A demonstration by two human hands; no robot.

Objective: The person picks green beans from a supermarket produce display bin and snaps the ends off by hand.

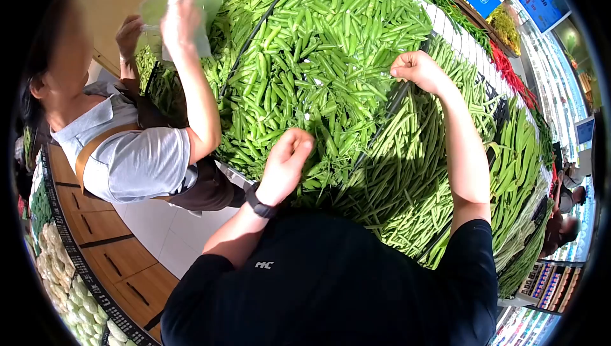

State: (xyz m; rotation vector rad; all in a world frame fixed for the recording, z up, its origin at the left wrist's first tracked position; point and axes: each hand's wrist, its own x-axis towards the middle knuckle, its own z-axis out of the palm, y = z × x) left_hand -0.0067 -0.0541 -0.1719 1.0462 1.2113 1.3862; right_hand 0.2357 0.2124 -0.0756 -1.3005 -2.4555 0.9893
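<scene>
Pea-pod heap (337,28), one, green, loose, broadest lot; both hands placed at it; by judgement, best worked with a light pinch, one pod at a time, hands kept apart, tangled stems eased loose rather than pulled. Other person (133,161), grey shirt, left of the heap, a raised forearm obstructing its left edge. Green beans (407,148), long, massed right of the heap, partly shaded. Flat pods (512,174), farther right of it. Clear bag (213,2), in the other person's hands, over the heap's far-left corner, hiding what lies beneath. Left hand (286,161), above the heap's near edge, fingers curled in; contents cannot be told. Right hand (415,69), at the heap's right edge, thumb and fingertips pinched together; any hold cannot be told. Dark divider (398,99), along that edge, a slight barrier to sideways reach.
</scene>
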